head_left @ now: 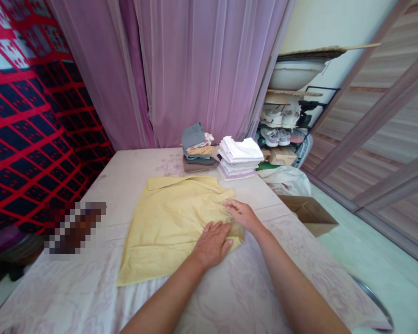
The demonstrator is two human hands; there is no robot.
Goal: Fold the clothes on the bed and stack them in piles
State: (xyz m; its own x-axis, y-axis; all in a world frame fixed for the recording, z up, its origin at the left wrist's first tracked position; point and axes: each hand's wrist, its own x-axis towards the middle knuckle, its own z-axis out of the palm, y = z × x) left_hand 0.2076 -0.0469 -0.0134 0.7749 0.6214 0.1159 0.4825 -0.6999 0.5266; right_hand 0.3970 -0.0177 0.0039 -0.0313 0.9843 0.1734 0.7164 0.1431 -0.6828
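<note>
A yellow shirt (167, 222) lies spread on the cloth-covered table, its sides turned in, with a small button visible near its middle. My left hand (213, 245) rests flat on the shirt's near right part, fingers stretched out. At the right end, by the collar, my right hand (243, 215) has its thumb and fingers closed on the yellow fabric. Behind the shirt stand a stack of folded dark and coloured clothes (197, 150) and, to its right, a stack of folded white clothes (242, 155).
Purple curtains (202, 69) hang behind the table. A red and black patterned cloth (31, 111) hangs at left. To the right are a shoe rack with shoes (273, 118), an open cardboard box (313, 218) on the floor and a wooden sliding door (379, 106). A blurred-out patch covers the table's left edge.
</note>
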